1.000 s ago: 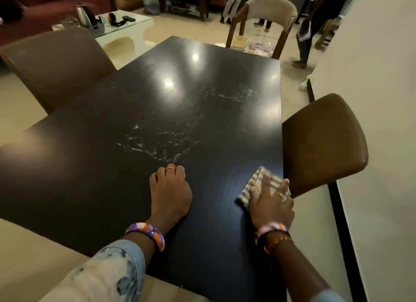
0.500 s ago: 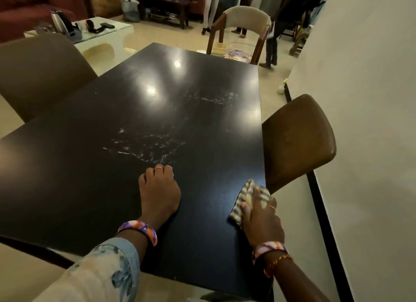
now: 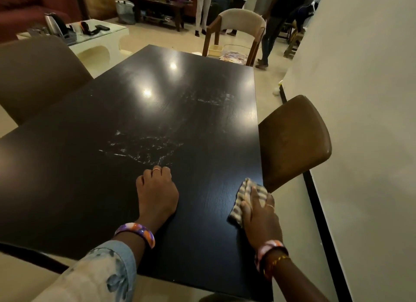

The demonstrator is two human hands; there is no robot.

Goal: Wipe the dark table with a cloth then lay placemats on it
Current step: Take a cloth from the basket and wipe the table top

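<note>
Right hand [image 3: 258,214] flat on the striped cloth [image 3: 248,194], fingers straight, pressing it to the near right edge of the dark counter [image 3: 67,178] — wiping is under way. Left hand [image 3: 157,190] rests on the wood beside it, fingers curled under, gripping nothing. Just past those knuckles, white smears [image 3: 144,149] streak the middle, and a second patch [image 3: 209,99] shows further up — so, by my read, most of the surface is yet to be cleaned. No placemats on the counter; something patterned lies on the far chair [image 3: 238,29], too blurred to name. A brown chair [image 3: 295,139] sits right, beside the cloth.
</note>
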